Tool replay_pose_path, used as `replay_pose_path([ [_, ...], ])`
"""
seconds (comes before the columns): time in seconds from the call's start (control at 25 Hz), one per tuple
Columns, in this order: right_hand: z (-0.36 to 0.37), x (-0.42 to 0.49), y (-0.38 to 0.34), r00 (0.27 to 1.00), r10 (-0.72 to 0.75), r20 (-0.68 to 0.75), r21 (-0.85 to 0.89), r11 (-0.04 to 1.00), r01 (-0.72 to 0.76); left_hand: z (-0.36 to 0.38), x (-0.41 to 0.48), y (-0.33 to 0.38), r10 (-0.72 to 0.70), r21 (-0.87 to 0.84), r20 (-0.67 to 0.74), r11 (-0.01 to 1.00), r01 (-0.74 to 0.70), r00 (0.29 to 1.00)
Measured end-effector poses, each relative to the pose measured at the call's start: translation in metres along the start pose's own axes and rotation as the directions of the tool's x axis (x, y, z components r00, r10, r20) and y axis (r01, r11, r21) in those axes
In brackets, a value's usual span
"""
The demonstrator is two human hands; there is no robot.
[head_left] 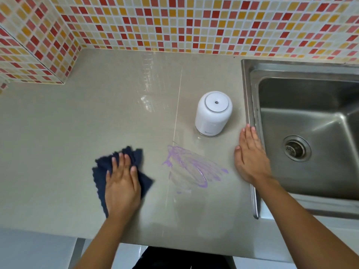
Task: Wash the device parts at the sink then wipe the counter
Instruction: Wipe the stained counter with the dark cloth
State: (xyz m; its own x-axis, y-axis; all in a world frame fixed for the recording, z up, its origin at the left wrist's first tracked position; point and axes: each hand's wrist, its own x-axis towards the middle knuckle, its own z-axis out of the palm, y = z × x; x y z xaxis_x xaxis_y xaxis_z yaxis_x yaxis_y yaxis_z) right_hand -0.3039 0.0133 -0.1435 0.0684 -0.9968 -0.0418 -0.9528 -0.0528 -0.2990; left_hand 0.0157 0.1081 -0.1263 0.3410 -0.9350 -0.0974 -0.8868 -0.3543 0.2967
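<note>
- Head view (the only one): grey tiled counter [58, 142], mosaic wall [174, 22] behind it, steel sink [252, 90] let in at the right.
- Device [212, 113]: white, rounded, upright on the counter just beside the sink's left rim. It looks assembled and no loose parts are in view.
- Left hand [122, 183]: palm down on a dark blue cloth [136, 155], fingers straight, pressing it to the counter rather than gripping it. The cloth's edges are blurred.
- Cloth sits left of a purple smear [192, 167], near it but not touching.
- Right hand [250, 158]: empty, flat on the counter, fingers straight and together, outer edge along the sink rim. It is near the device but apart from it.
- Hands are well apart, with the smear between them.
- Judgement: this is the wipe stage. The smear is not yet cleared, and the sink basin shows only its drain [296, 148].
- Handling, cloth: soft and limp, so it will bunch if dragged by a corner. Drive it with a flat palm over the middle.
- Handling, smear: glossy and wet-looking, so likely slick. It will probably spread before it lifts, so expect to need a clean fold of the cloth.
- Handling, device: probably light, smooth plastic, slippery if wet.
  - Grip it round the body, low down.
  - Avoid the top cap, which may lift off; I can't confirm that from here.
- Count: 1 device, 1 cloth, 1 smear, 1 sink, 1 drain, 2 hands.
</note>
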Motion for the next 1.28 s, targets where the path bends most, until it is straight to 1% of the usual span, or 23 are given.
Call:
replay_pose_path([
  [0.08, 0.0, 0.0, 0.001, 1.0, -0.001, 0.001, -0.005, 1.0, 0.001, 0.005, 0.055, 0.02, -0.075, -0.011, -0.051, 0.997, 0.075, 0.996],
  [0.12, 0.0, 0.0, 0.0, 1.0, -0.004, 0.003, -0.008, 1.0, 0.004, 0.007, 0.076, 0.038, -0.058, -0.027, -0.033, 0.998, 0.058, 0.998],
  [0.2, 0.0, 0.001, -0.001, 1.0, -0.01, 0.003, 0.003, 1.0, 0.01, 0.014, 0.085, 0.06, 0.14, -0.043, 0.029, 0.989, -0.139, 0.99],
  [0.28, -0.002, -0.001, -0.001, 1.0, -0.027, 0.004, 0.055, 0.998, 0.027, 0.013, 0.053, 0.045, 0.39, 0.011, 0.067, 0.92, -0.392, 0.918],
  [0.32, -0.005, -0.003, -0.001, 1.0, -0.024, -0.004, 0.107, 0.994, 0.025, 0.01, 0.03, 0.024, 0.476, 0.043, 0.067, 0.876, -0.48, 0.877],
  [0.4, -0.012, -0.007, -0.002, 0.999, 0.016, -0.036, 0.23, 0.973, -0.007, -0.005, 0.012, -0.025, 0.533, 0.077, 0.071, 0.84, -0.538, 0.843],
  [0.48, -0.021, -0.005, -0.005, 0.992, 0.056, -0.113, 0.335, 0.942, -0.015, -0.015, 0.052, -0.052, 0.499, 0.095, 0.024, 0.861, -0.499, 0.866],
  [0.52, -0.025, 0.001, -0.008, 0.989, 0.053, -0.138, 0.373, 0.928, 0.003, -0.017, 0.084, -0.047, 0.425, 0.095, -0.014, 0.902, -0.422, 0.905],
  [0.6, -0.03, 0.016, -0.021, 0.996, 0.004, -0.091, 0.473, 0.88, 0.04, -0.01, 0.154, -0.013, 0.132, 0.061, -0.067, 0.99, -0.128, 0.989],
  [0.64, -0.031, 0.024, -0.031, 0.999, -0.029, -0.039, 0.549, 0.835, 0.045, -0.006, 0.178, 0.013, 0.028, 0.027, -0.058, 0.999, -0.026, 0.998],
  [0.68, -0.031, 0.033, -0.04, 0.998, -0.057, -0.003, 0.617, 0.785, 0.047, -0.001, 0.191, 0.04, 0.024, 0.0, -0.035, 1.0, -0.024, 0.999],
  [0.72, -0.031, 0.041, -0.047, 0.998, -0.068, 0.012, 0.667, 0.744, 0.043, 0.005, 0.193, 0.061, 0.108, -0.019, -0.009, 0.994, -0.108, 0.994],
  [0.76, -0.03, 0.049, -0.052, 0.998, -0.062, 0.017, 0.703, 0.71, 0.032, 0.01, 0.182, 0.069, 0.248, -0.017, 0.035, 0.969, -0.247, 0.968],
  [0.84, -0.026, 0.058, -0.054, 0.998, -0.05, 0.023, 0.751, 0.661, 0.016, 0.008, 0.139, 0.051, 0.549, -0.016, 0.132, 0.834, -0.552, 0.825],
  [0.88, -0.024, 0.06, -0.053, 0.999, -0.044, 0.031, 0.756, 0.655, 0.005, 0.005, 0.12, 0.029, 0.623, -0.012, 0.151, 0.778, -0.629, 0.768],
  [0.92, -0.024, 0.061, -0.052, 0.998, -0.038, 0.044, 0.75, 0.662, -0.008, -0.003, 0.11, 0.003, 0.646, -0.003, 0.148, 0.758, -0.652, 0.749],
  [0.96, -0.023, 0.063, -0.051, 0.998, -0.035, 0.062, 0.735, 0.678, -0.022, -0.011, 0.113, -0.021, 0.631, 0.012, 0.123, 0.771, -0.637, 0.766],
  [1.0, -0.023, 0.063, -0.051, 0.997, -0.035, 0.075, 0.721, 0.692, -0.03, -0.018, 0.127, -0.037, 0.578, 0.026, 0.084, 0.813, -0.582, 0.812],
  [1.08, -0.024, 0.066, -0.051, 0.995, -0.035, 0.091, 0.706, 0.707, -0.039, -0.022, 0.171, -0.037, 0.375, 0.044, 0.0, 0.926, -0.375, 0.927],
  [1.12, -0.024, 0.067, -0.052, 0.996, -0.029, 0.089, 0.708, 0.705, -0.043, -0.019, 0.196, -0.021, 0.245, 0.042, -0.037, 0.969, -0.243, 0.969],
  [1.16, -0.024, 0.068, -0.052, 0.997, -0.018, 0.08, 0.709, 0.704, -0.044, -0.015, 0.218, 0.003, 0.162, 0.033, -0.053, 0.987, -0.16, 0.985],
  [1.2, -0.025, 0.068, -0.052, 0.998, 0.001, 0.067, 0.712, 0.7, -0.048, -0.009, 0.231, 0.03, 0.158, 0.024, -0.028, 0.987, -0.158, 0.987],
  [1.28, -0.027, 0.069, -0.048, 0.998, 0.045, 0.038, 0.737, 0.674, -0.059, 0.007, 0.229, 0.077, 0.325, -0.024, 0.049, 0.946, -0.324, 0.944],
])
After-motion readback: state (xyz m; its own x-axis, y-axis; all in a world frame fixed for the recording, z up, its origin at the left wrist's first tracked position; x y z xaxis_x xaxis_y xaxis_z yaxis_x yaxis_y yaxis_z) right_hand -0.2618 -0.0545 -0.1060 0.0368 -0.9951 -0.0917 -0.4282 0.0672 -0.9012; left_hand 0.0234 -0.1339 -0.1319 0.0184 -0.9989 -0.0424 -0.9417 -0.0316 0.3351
